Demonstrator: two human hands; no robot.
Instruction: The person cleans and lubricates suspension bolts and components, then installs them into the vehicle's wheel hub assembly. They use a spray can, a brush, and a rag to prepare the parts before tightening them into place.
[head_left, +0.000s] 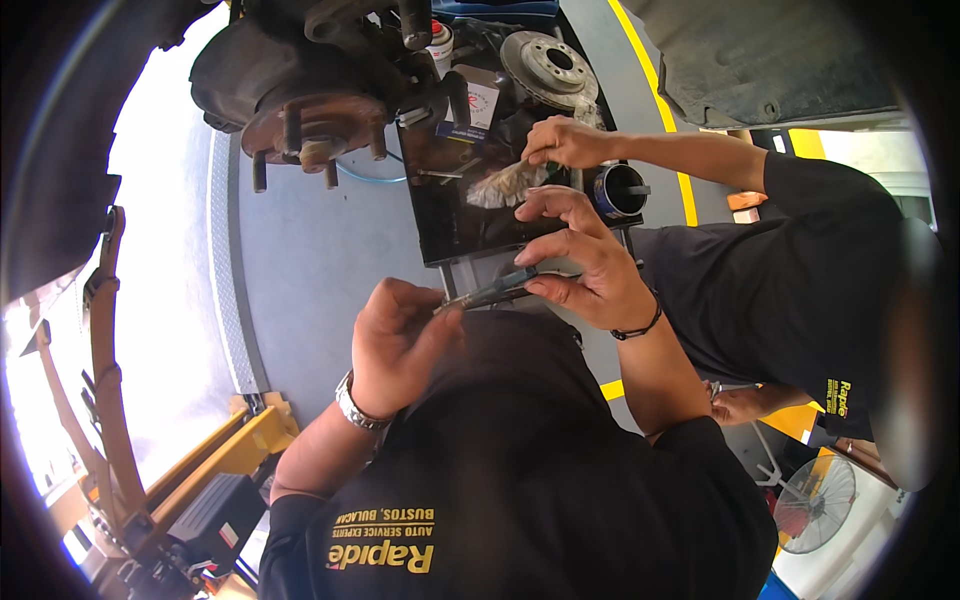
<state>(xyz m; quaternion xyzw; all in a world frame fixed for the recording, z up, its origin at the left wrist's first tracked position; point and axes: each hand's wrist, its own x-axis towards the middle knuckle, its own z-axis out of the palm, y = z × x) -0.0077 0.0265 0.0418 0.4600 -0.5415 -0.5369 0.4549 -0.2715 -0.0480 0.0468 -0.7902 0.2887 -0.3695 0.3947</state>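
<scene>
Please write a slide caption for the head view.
Left hand and right hand hold a slim dark part; a co-worker's hand grasps a pale ruffled item at a black table.

Left hand (395, 340) pinching — right hand (602, 272) facing, loosely curled.

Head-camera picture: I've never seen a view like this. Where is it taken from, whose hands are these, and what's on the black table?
There is no robot here: a person wears the camera on their head, looking down, and its wide lens bends straight edges. Their left hand and right hand hold a slim dark-and-metallic part; I can't tell exactly what it is. The black table bears a metal disc and an open tin. A co-worker's hand grips what looks like a crumpled pale cloth. At upper left is a rusty wheel hub with studs.
</scene>
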